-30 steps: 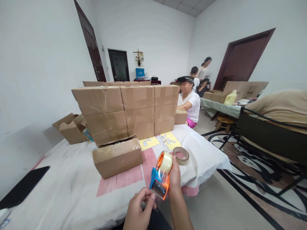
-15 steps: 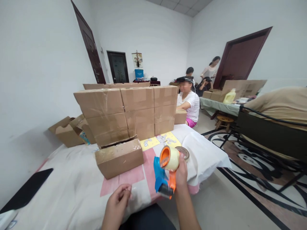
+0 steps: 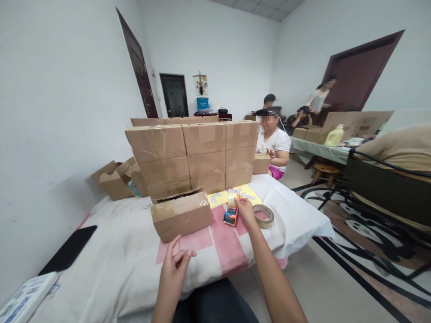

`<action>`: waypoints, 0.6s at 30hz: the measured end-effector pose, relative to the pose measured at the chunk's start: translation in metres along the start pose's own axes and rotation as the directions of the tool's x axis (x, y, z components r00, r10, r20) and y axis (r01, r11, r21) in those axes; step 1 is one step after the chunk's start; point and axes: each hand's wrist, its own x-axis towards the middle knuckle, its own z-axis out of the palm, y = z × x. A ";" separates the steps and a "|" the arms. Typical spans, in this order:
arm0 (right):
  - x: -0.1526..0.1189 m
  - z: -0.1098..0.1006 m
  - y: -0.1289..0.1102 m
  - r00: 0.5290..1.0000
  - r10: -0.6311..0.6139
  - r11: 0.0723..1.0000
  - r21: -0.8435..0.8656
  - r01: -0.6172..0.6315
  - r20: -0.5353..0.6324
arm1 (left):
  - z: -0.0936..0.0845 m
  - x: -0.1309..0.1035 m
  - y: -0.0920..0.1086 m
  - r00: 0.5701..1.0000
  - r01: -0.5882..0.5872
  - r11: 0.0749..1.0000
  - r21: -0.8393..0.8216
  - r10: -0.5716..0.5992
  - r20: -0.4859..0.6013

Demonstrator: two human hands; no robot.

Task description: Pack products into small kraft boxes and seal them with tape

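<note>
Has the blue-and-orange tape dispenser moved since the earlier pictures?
Yes: the dispenser has moved forward, now about level with the round brown tape roll.

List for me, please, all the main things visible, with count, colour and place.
Stacked boxes: nine fronts visible, brown, centre.
Long box: one, brown, before them.
Open boxes: count unclear, brown, left.
Tape dispenser: one, blue-orange, centre front.
Tape roll: one, tan, right of dispenser.
Cloth: count unclear, white-pink-yellow, beneath boxes.
Pad: one, black, left.
Bottle: one, yellow, far right.
Rug: one, patterned, right floor.
Doors: three, dark, background.
People: four, mixed clothes, behind right.
Left hand: one, empty, front.
Right hand: one, on dispenser.
</note>
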 end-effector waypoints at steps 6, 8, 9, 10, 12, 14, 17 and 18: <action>-0.125 0.009 -0.010 0.968 -0.132 0.990 -0.020 0.139 0.215 | 0.001 -0.008 0.008 0.998 -0.001 1.000 0.015 0.000 0.070; -0.152 0.022 -0.030 0.896 -0.144 0.986 -0.014 0.165 0.421 | 0.002 -0.016 0.017 0.999 -0.002 1.000 -0.003 0.002 0.053; -0.159 0.028 -0.041 0.862 -0.166 0.980 -0.017 0.198 0.479 | 0.002 -0.020 0.021 0.999 -0.005 1.000 -0.007 0.005 0.050; -0.162 0.033 -0.053 0.834 -0.194 0.971 -0.020 0.238 0.516 | 0.001 -0.023 0.025 0.999 -0.009 1.000 -0.012 0.009 0.043; -0.161 0.041 -0.073 0.777 -0.227 0.955 -0.024 0.297 0.587 | -0.001 -0.028 0.033 0.999 -0.019 1.000 -0.009 0.019 0.036; -0.159 0.048 -0.086 0.721 -0.238 0.943 -0.023 0.332 0.651 | -0.004 -0.031 0.038 0.999 -0.024 1.000 -0.005 0.024 0.025; -0.162 0.056 -0.092 0.681 -0.234 0.933 -0.037 0.359 0.694 | -0.007 -0.031 0.040 1.000 -0.013 0.999 -0.029 0.014 0.017; -0.164 0.058 -0.091 0.682 -0.234 0.930 -0.045 0.365 0.692 | -0.008 -0.030 0.040 1.000 -0.005 1.000 -0.026 0.006 0.019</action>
